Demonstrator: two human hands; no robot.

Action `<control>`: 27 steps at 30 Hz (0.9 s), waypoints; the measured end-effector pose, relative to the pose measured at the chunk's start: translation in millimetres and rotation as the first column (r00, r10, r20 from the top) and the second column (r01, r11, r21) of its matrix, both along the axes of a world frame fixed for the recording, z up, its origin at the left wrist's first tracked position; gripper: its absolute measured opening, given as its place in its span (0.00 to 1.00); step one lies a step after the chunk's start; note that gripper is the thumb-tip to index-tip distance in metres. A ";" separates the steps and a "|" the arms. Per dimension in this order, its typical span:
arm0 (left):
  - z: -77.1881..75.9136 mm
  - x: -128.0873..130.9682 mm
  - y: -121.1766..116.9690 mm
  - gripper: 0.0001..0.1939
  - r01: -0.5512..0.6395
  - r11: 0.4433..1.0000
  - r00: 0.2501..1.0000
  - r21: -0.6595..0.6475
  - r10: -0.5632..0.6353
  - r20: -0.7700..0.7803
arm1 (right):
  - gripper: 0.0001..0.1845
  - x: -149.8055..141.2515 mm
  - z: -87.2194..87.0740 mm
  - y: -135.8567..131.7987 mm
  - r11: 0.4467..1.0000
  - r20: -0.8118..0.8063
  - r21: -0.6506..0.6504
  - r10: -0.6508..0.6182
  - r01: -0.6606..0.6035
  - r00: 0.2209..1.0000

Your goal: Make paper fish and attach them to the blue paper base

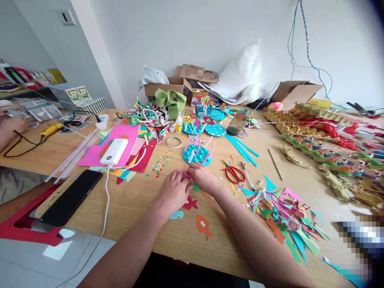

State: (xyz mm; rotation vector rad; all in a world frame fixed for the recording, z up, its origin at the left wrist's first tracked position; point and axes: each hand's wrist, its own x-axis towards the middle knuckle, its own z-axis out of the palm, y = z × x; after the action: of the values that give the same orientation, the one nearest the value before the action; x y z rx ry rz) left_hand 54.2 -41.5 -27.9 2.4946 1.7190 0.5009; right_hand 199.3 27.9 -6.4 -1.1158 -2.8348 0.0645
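My left hand (176, 189) rests low on the table with its fingers closed around the edge of a small pink paper piece (185, 174). My right hand (201, 177) pinches the same piece from the other side, its fingers curled together. Most of the pink paper is hidden by my fingers. Under and beside my hands lie a green paper cutout (196, 187), a red paper fish (191, 203), a light blue cutout (177, 215) and an orange paper fish (204, 226) bearing a small white patch. Just beyond my hands stands a blue round base (188, 156) with pink twisted stems.
Red-handled scissors (235, 174) and a pen-like cutter (247, 176) lie right of my hands, near a heap of paper scraps (288, 216). To the left are a black phone (72, 197) and a white power bank (114, 151) with its cable. A glue bottle (179, 124) stands behind.
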 end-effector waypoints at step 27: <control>-1.8 -1.4 0.5 0.15 0.016 1.000 1.000 0.016 -0.016 0.017 | 0.10 -8.7 1.5 5.9 0.993 0.045 0.118 -0.017 0.012 0.999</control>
State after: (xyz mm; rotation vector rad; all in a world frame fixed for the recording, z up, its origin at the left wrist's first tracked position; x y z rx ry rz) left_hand 52.8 -41.1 -29.7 2.5056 1.6942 0.5351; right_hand 190.7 33.7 -4.8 -1.1271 -2.8271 -0.1295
